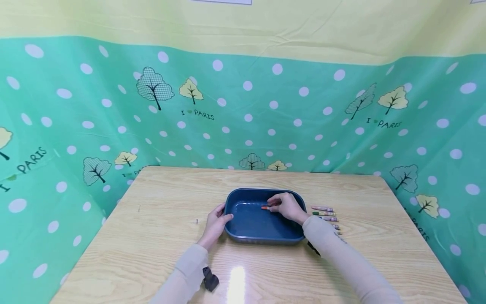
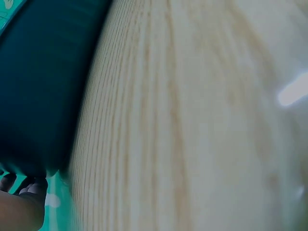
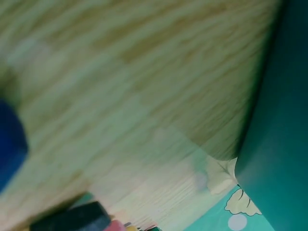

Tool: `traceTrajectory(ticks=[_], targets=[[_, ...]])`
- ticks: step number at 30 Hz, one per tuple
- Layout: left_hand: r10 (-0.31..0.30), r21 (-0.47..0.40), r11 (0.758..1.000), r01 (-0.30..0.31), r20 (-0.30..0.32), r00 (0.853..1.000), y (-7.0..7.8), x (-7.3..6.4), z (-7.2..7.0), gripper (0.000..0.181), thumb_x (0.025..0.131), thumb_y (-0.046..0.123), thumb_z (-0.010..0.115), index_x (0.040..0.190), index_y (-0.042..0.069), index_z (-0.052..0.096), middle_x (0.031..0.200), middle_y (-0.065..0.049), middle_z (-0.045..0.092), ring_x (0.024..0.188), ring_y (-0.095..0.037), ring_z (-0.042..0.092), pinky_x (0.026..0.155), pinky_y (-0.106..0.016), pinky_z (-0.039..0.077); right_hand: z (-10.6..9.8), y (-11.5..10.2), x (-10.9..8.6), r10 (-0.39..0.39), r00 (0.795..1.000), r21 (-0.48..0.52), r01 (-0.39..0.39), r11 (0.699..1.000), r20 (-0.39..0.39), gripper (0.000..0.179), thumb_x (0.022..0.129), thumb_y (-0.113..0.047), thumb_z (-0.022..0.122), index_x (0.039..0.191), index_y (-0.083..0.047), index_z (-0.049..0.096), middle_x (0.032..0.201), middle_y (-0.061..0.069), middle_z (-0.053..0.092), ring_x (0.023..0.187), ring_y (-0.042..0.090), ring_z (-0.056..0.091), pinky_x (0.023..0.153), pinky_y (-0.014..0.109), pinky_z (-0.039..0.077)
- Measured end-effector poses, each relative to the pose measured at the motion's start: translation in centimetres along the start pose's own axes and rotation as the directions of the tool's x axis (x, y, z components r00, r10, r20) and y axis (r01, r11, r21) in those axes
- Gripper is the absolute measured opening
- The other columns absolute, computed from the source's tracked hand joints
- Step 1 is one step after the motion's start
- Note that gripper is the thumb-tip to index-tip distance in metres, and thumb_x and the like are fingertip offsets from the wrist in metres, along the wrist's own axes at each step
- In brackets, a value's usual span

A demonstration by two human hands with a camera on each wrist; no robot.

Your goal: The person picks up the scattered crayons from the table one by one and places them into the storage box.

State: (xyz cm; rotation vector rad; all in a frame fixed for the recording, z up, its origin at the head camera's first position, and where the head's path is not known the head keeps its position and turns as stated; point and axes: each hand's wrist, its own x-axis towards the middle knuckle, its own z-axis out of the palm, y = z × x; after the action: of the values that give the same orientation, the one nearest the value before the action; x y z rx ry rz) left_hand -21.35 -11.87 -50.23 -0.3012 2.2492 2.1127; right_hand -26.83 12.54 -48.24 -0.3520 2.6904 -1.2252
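Note:
A dark blue rectangular tub (image 1: 262, 240) with rounded corners stands on the table. My left hand (image 1: 216, 223) holds its left end, the thumb over the rim and the fingers along the outside; in the left wrist view the fingertips (image 2: 33, 185) touch the tub's wall (image 2: 43, 91). Over the tub's inside, my right hand (image 1: 286, 207) pinches an orange-tipped crayon (image 1: 265, 207) pointing left. The rest of that crayon is hidden by the fingers. The right wrist view shows the tub's outer wall (image 3: 279, 120), not the hand.
Several crayons (image 1: 324, 213) lie in a column on the wooden table (image 1: 159, 236) right of the tub, partly behind the right sleeve. A blue crayon end (image 3: 9, 144) and a dark one (image 3: 72, 216) show up close. A green dotted curtain (image 1: 235, 105) hangs behind the table.

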Motion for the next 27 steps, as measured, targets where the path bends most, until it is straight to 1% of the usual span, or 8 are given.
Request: traceTrajectory(ticks=[6,10,16,23,27], targets=[[-0.009,0.01,1.0,0.009,0.004,1.0,-0.01,-0.12,-0.07,0.056,0.08,0.003,0.058,0.134,-0.002,0.043,0.141,-0.021,0.039,0.132,-0.034,0.034,0.108,-0.044,0.032,-0.05,-0.11,-0.14,0.009,1.0,0.037,-0.009,0.999,0.001,0.028,0.079,-0.006,0.068,0.106,-0.008,0.068,0.096,0.003,0.069,0.087,0.013,0.064,0.075,0.029,0.056],[-0.01,0.022,1.0,0.01,0.009,1.0,-0.07,-0.04,-0.08,0.056,0.082,0.005,0.058,0.135,-0.001,0.042,0.142,-0.021,0.038,0.132,-0.035,0.033,0.109,-0.045,0.031,-0.13,-0.21,-0.17,0.01,1.0,0.056,-0.01,0.998,-0.004,0.027,0.079,-0.006,0.068,0.106,-0.008,0.068,0.098,0.005,0.069,0.088,0.015,0.064,0.076,0.03,0.056],[-0.012,0.014,1.0,0.011,0.015,1.0,-0.15,0.05,-0.1,0.056,0.081,0.004,0.058,0.135,-0.001,0.042,0.142,-0.021,0.038,0.132,-0.035,0.033,0.109,-0.044,0.031,-0.23,-0.17,-0.24,0.003,1.0,0.061,-0.003,0.998,-0.007,0.028,0.079,-0.008,0.068,0.107,-0.009,0.068,0.1,0.004,0.069,0.089,0.014,0.064,0.075,0.028,0.056],[-0.008,0.017,1.0,0.008,-0.004,1.0,-0.01,0.0,-0.1,0.055,0.081,0.002,0.058,0.134,-0.001,0.043,0.14,-0.021,0.04,0.131,-0.035,0.035,0.108,-0.044,0.033,-0.54,-0.29,-0.24,-0.035,0.999,0.141,0.037,0.989,-0.016,0.03,0.082,-0.007,0.065,0.112,-0.006,0.065,0.106,0.009,0.068,0.094,0.02,0.064,0.076,0.029,0.056],[-0.008,0.013,1.0,0.008,0.009,1.0,0.07,-0.03,-0.12,0.056,0.081,0.002,0.058,0.135,-0.001,0.042,0.141,-0.021,0.038,0.132,-0.035,0.034,0.108,-0.044,0.032,-0.87,-0.47,-0.39,-0.011,1.0,0.166,0.013,0.986,-0.013,0.03,0.083,-0.01,0.065,0.113,-0.008,0.065,0.108,0.007,0.067,0.095,0.018,0.064,0.079,0.03,0.056]])
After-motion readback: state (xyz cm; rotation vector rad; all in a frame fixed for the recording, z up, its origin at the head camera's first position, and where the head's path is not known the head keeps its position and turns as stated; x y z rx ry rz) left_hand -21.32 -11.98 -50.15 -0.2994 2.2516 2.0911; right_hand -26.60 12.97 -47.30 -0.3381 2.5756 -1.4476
